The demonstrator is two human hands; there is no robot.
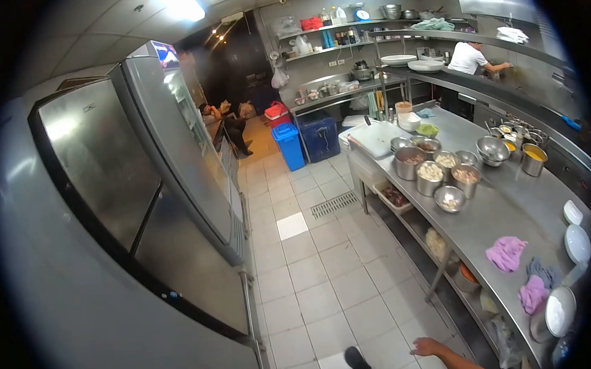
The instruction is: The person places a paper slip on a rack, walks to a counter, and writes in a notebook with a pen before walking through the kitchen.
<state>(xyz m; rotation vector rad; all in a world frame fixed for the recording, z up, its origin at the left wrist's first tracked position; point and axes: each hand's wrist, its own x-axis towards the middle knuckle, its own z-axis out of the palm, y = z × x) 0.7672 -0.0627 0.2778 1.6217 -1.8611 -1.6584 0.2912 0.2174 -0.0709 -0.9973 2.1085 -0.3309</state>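
My right hand [429,346] hangs low over the tiled floor, beside the steel work table [521,193]. Its fingers are loosely stretched and hold nothing. At the bottom edge, by the fridge side, only a sliver of what seems to be my left hand shows; its fingers are hidden. On the table, nearest my right hand, lie a pink cloth [507,254], a second pink cloth [533,294] and a grey-blue cloth [543,272]. Farther along stand several steel pots and bowls of chopped food, among them a pot of pale pieces [429,177] and a small bowl [449,199].
Tall steel fridges [107,166] line the left. Tiled floor [331,266] with a drain grate [334,204] runs between them and the table. Ahead stands a blue bin [289,147]. One person sits at the back left; another in a white shirt [466,57] works behind the shelf.
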